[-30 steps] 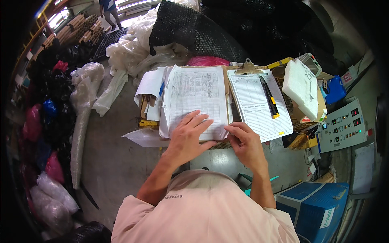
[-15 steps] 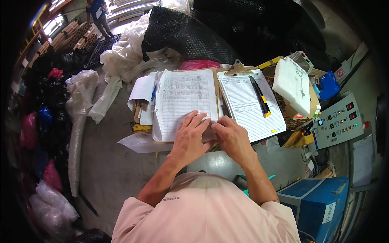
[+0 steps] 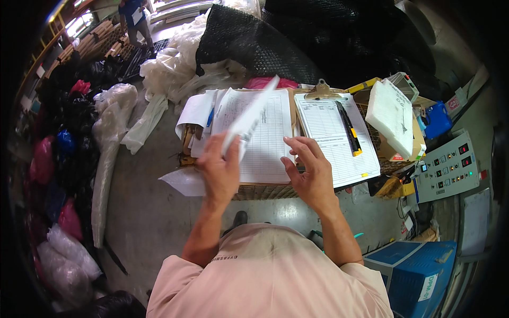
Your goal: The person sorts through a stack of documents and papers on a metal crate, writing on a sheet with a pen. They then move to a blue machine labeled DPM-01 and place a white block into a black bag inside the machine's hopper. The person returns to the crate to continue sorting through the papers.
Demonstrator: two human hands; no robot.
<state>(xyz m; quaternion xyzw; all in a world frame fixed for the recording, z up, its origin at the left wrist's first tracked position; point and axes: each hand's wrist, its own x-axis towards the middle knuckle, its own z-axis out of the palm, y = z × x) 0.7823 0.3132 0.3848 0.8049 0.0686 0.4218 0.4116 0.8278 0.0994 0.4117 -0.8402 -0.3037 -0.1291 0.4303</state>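
My left hand (image 3: 218,172) pinches a loose paper sheet (image 3: 255,114), which stands on edge and is blurred as it swings over. Beneath it lies a stack of printed forms (image 3: 270,159) with ruled rows. My right hand (image 3: 313,172) hovers at the lower right corner of that stack, fingers apart and nothing in them. To its right, a clipboard (image 3: 320,91) holds another printed form (image 3: 316,119). A black and yellow utility knife (image 3: 349,130) rests across that form.
The papers lie on a wire basket (image 3: 265,192). At right are a white foam block (image 3: 391,117), a blue case (image 3: 439,116), a control panel (image 3: 446,167) and a blue machine (image 3: 413,267). Plastic wrap and bags (image 3: 114,122) line the left. A person (image 3: 135,21) stands far left.
My left hand has lifted a sheet from the stack and carried it leftward, baring another form. My right hand has come off the paper and its fingers have spread.
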